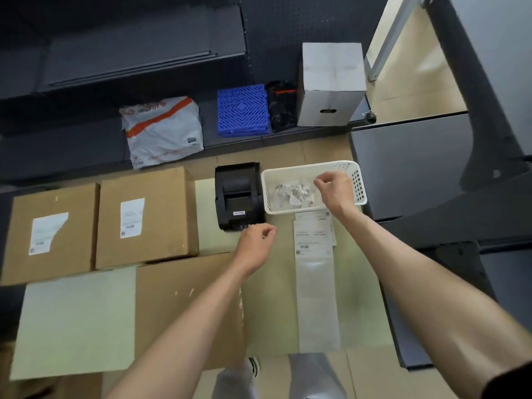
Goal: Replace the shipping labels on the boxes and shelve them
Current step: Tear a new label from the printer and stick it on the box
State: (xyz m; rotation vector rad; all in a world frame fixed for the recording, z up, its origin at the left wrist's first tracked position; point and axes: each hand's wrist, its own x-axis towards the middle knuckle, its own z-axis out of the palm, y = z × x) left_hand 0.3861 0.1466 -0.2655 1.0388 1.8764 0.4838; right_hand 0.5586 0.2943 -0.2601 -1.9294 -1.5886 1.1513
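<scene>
big box (184, 309): sits right under your forearms at 6 o'clock, and I can't see any label on the bare cardboard. You could easily shelve it unlabelled if you lose track, so check it before it goes anywhere.

two smaller boxes (98, 223): over at 9 o'clock, side by side and touching, each with a white label on top. The far left label (47, 233) looks torn or lifted at its top right corner. Yank it fast and you'll probably leave scraps or rip the cardboard skin, and then a new label won't sit flat.

label strip (315, 272): long white strip lying flat at 3 o'clock of your left hand, with its top end just by the basket. Your right forearm passes right over it, so dragging your arm back could crease it or flick it off the table.

printer (239, 195): black, dead centre at 12 o'clock, just past your left knuckles. Bump it and it shoves into the basket next to it.

basket (357, 182): white, at 1 o'clock, full of crumpled label scraps (290, 192). It's light, so a snagged wrist could tip it.

right hand (335, 187): over the basket, fingers curled down. Can't tell if you're pinching a scrap or holding nothing.

left hand (256, 244): hovering just below the printer, fingers loosely curled, holding nothing I can see.
</scene>
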